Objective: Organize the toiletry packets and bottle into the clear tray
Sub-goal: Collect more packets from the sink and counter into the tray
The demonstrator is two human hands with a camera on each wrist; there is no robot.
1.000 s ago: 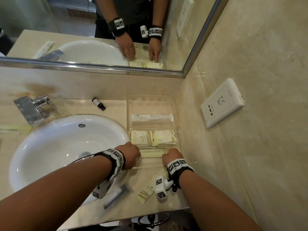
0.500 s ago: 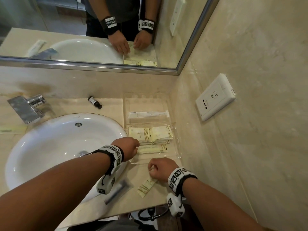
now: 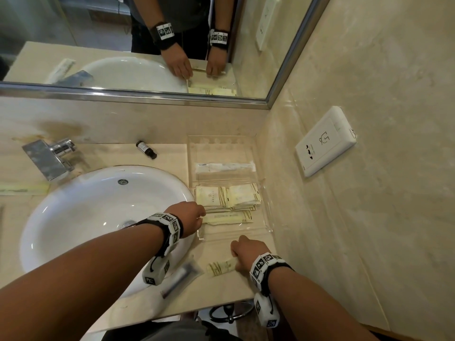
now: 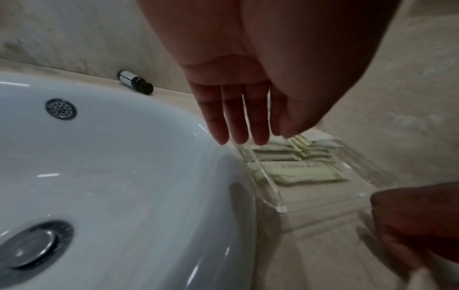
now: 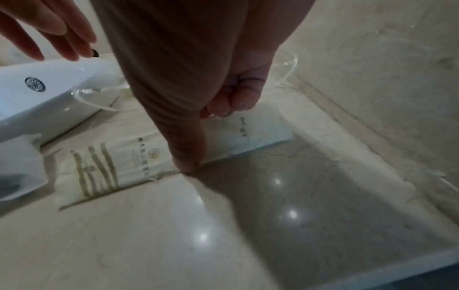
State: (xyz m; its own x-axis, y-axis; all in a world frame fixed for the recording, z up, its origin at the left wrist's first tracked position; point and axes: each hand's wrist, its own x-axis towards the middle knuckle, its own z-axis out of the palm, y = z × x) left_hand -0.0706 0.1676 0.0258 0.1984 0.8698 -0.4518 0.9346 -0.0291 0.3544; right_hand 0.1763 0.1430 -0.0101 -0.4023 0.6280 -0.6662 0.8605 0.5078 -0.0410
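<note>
A clear tray [image 3: 267,227] stands on the counter right of the sink, against the side wall. It holds a white wrapped item [image 3: 225,167] and several cream packets [image 3: 227,196]. My left hand [image 3: 197,219] hovers at the tray's left wall [image 4: 263,176] with fingers straight [image 4: 238,137] and holds nothing. In front of the tray a cream packet [image 3: 221,267] lies on the counter. My right hand [image 3: 242,254] pinches this packet [image 5: 124,162] across its width, thumb [image 5: 188,164] at the near edge and curled fingers at the far edge. A small dark bottle [image 3: 146,149] lies behind the sink.
The white sink [image 3: 73,217] fills the left, with a chrome faucet [image 3: 46,158] behind it. A dark wrapped item [image 3: 182,279] lies at the sink's front rim. A wall socket [image 3: 325,141] sits on the right wall. The counter's front edge [image 3: 209,303] is near my right wrist.
My right hand has drawn back out of the tray to the counter in front and closed on the loose cream packet. The left hand has stayed at the tray's left wall.
</note>
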